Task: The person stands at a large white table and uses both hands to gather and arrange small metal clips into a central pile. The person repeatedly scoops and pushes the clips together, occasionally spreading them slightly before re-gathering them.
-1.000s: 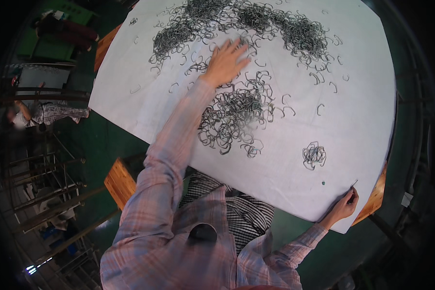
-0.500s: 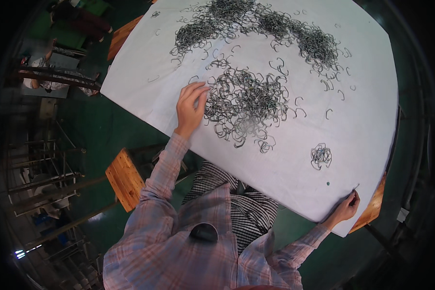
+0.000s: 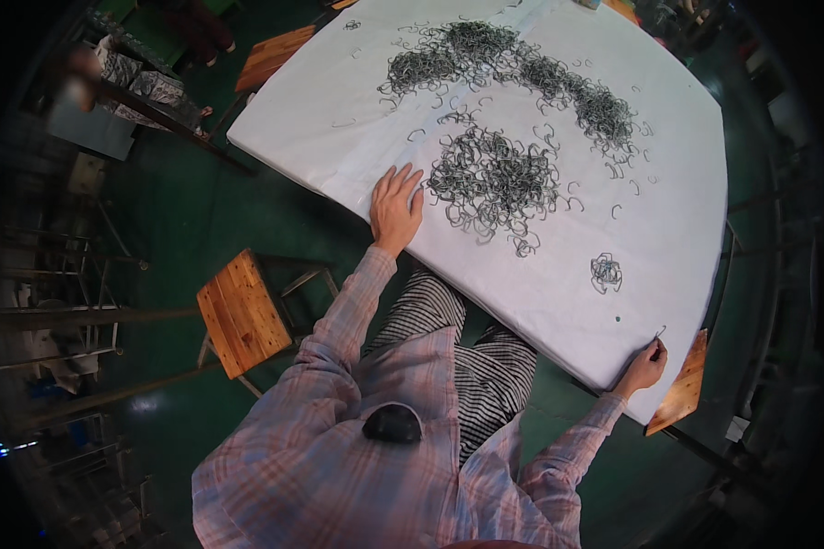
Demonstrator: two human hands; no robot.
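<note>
A bent wire [image 3: 662,332] is pinched at the near right corner of the white-covered bench [image 3: 540,293]!
The right hand's [image 3: 645,366] grip is closed on it, one end left showing; the left hand [image 3: 396,210] is laid open just beside the wire pile [image 3: 499,178], and a small cluster [image 3: 606,274] is spotted between pile and right hand.

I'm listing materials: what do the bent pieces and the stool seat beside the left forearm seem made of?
Bent pieces: probably metal wire, dark grey, judging by their thin, curved shapes; finish unclear. Stool seat: wood, apparently varnished, from its orange-brown planks and dark knots.
</note>
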